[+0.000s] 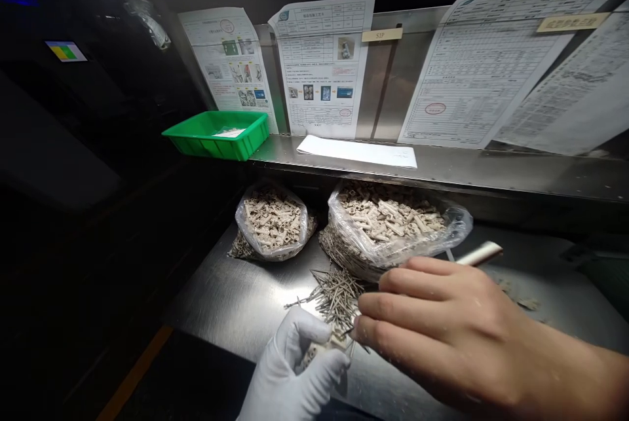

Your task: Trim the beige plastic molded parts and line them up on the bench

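Observation:
My left hand, in a white glove, pinches a small beige, hollow, block-like part between thumb and fingers. Right beside it is my bare right hand, its fingers closed. A slim rod-like tool with a pale, shiny end sticks out behind the knuckles. A thin dark tip shows at the fingertips, against the beige part; the stretch between is hidden by the hand. Just beyond both hands lies a loose pile of thin metal pins on the steel table.
Two clear plastic bags, a smaller left one and a larger right one, stand open, full of beige tubular pieces. Above, a steel shelf holds a green tray and folded white paper. Printed sheets hang behind.

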The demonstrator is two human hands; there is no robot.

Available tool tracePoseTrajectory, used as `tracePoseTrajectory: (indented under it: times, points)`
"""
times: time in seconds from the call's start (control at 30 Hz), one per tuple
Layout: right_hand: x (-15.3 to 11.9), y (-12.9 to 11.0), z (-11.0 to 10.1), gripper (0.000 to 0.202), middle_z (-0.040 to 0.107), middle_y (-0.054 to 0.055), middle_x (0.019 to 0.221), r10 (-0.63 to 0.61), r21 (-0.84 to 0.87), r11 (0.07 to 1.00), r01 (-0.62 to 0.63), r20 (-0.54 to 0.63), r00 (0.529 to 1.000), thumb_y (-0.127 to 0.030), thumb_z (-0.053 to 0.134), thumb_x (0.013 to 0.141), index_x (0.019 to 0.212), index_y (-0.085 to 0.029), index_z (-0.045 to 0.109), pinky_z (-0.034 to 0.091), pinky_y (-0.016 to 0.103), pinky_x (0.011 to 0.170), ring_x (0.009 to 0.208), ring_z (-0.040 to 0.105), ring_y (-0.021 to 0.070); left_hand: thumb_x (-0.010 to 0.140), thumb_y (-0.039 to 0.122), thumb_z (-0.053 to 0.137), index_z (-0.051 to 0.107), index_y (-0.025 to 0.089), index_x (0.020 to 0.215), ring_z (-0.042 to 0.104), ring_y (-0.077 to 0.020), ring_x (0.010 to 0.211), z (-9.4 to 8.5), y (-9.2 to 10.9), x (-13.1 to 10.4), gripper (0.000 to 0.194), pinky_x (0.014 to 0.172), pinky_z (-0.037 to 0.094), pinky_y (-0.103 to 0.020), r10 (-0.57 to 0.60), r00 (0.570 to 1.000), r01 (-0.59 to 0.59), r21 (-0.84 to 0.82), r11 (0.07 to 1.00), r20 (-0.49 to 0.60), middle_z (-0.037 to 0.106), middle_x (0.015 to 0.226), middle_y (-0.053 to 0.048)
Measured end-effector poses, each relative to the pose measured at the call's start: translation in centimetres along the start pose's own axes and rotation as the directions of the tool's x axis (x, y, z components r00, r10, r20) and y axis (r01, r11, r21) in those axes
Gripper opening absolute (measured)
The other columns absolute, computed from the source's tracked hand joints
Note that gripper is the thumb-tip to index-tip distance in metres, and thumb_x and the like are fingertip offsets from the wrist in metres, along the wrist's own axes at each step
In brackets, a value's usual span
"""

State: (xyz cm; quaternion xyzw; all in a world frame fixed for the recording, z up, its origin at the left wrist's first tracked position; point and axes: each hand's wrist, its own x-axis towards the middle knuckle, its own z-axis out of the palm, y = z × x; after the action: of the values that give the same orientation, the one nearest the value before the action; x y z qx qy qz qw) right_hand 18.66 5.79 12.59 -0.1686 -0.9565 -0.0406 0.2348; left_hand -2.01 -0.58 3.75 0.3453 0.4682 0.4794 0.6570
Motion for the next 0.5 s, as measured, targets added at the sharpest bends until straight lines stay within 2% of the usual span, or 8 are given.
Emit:
tracePoseTrajectory:
  times: [0.07,0.17,0.3,0.4,0.5]
  points:
    - [-0.05,0.38,-0.25,0.051,0.072,0.005,0.079,-0.012,0.034,0.999,0.011,0.027,1.000,-0.015,0.024,0.114,0.098,-0.015,0.073,0.041,0.033,0.061,0.067,0.057,0.0167,0.072,0.058,0.091,0.059,0.018,0.071,0.048,-0.0080,0.056,-0.06,0.00,0.09,0.051,0.058,0.036,-0.021,-0.015,1.000,0.014,0.017,1.000,0.017,0.060,0.057,0.005]
    - [-0.30,0.37,-0.32,0.053,0.071,0.006,0.083,-0.020,-0.002,1.000,0.020,0.020,1.000,-0.016,0.021,0.114,0.098,-0.017,0.071,0.042,0.033,0.066,0.072,0.058,0.0172,0.074,0.056,0.090,0.056,0.019,0.073,0.048,-0.0075,0.056,-0.15,-0.11,0.16,0.051,0.059,0.035,-0.020,-0.024,0.999,0.025,-0.020,0.999,0.030,0.061,0.057,0.005]
    - [-0.34,-0.04,-0.15,0.048,0.074,0.007,0.093,-0.053,-0.067,0.996,0.051,-0.028,0.998,-0.015,0.026,0.113,0.094,-0.016,0.071,0.043,0.036,0.070,0.076,0.060,0.0178,0.073,0.057,0.090,0.054,0.019,0.073,0.049,-0.0078,0.056,-0.18,0.18,0.01,0.053,0.060,0.037,-0.021,-0.052,0.998,0.053,-0.024,0.998,0.036,0.059,0.058,0.005]
    - [0.01,-0.26,-0.17,0.043,0.074,0.006,0.091,-0.097,-0.096,0.991,0.096,-0.008,0.995,-0.011,0.033,0.111,0.092,-0.015,0.071,0.043,0.035,0.068,0.074,0.060,0.0171,0.069,0.058,0.093,0.055,0.018,0.073,0.050,-0.0085,0.056,-0.08,0.59,-0.12,0.054,0.059,0.038,-0.021,-0.093,0.996,0.093,-0.014,0.996,0.018,0.058,0.059,0.005]
    - [0.32,-0.19,-0.42,0.044,0.072,0.005,0.086,-0.122,-0.076,0.990,0.123,0.023,0.992,-0.010,0.033,0.110,0.090,-0.016,0.071,0.044,0.034,0.070,0.074,0.061,0.0168,0.068,0.058,0.093,0.057,0.018,0.072,0.049,-0.0087,0.057,-0.09,0.63,-0.18,0.053,0.060,0.037,-0.022,-0.083,0.996,0.083,0.006,0.997,0.022,0.057,0.059,0.005]
